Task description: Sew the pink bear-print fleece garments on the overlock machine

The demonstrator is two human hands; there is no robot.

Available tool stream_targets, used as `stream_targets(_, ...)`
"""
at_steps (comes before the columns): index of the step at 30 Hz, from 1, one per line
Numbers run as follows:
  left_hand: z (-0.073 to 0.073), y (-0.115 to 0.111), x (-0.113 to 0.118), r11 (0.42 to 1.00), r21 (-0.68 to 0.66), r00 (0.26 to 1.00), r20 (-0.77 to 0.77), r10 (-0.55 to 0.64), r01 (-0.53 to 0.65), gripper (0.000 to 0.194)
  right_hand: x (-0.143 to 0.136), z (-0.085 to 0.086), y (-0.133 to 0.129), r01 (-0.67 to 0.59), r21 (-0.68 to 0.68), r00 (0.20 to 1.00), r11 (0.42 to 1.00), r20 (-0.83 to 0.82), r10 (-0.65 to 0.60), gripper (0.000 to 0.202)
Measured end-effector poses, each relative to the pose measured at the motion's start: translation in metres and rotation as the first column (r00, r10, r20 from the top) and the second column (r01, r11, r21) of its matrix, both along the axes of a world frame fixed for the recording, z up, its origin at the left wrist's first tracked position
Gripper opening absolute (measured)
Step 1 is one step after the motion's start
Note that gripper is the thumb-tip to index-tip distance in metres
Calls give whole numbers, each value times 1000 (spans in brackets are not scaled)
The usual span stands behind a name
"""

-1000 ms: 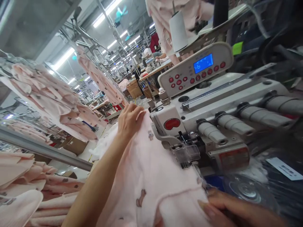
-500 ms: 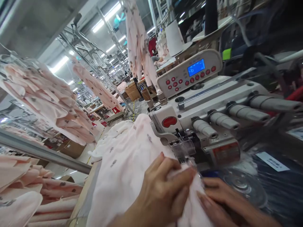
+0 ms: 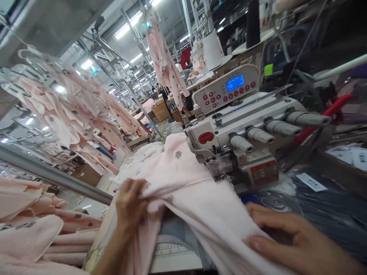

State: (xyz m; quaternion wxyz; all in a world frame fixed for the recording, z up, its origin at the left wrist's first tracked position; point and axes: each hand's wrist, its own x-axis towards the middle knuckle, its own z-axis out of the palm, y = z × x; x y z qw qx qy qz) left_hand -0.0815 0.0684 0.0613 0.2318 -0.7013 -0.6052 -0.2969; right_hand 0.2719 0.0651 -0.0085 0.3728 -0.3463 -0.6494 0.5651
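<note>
A pale pink garment piece point(image 3: 206, 206) with small grey prints stretches across the front of the white overlock sewing machine point(image 3: 206, 131). My left hand point(image 3: 130, 202) is closed around a bunched fold of it at the left, well away from the needle. On the right, my right hand point(image 3: 281, 233) pinches the fabric's right edge between thumb and fingers. The cloth's upper right edge lies beside the presser foot area point(image 3: 222, 168); whether it sits under the foot I cannot tell.
Pink garments point(image 3: 71, 110) hang from hangers at the left, over a metal rail point(image 3: 51, 177). Folded pink pieces point(image 3: 28, 240) lie lower left. A printed ruler strip point(image 3: 173, 251) shows on the table. White thread cone point(image 3: 213, 49) stands behind the machine; dark plastic-wrapped material point(image 3: 318, 210) lies right.
My left hand has moved left from beside the needle, pulling a fold of fabric along. My right hand stays at the right edge. The ruler strip has come into view.
</note>
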Motion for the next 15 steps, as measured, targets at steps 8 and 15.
stream_targets(8, 29, 5, 94, 936, -72, 933, -76, -351, 346, 43, 1, -13, -15, 154, 326, 986, 933, 5, -164, 35)
stream_targets(15, -14, 3, 109, 786, -159, 801, 172, -574, 597, 35, -25, -20, -20, -76, 676, 850, 733, 428, -306, 22)
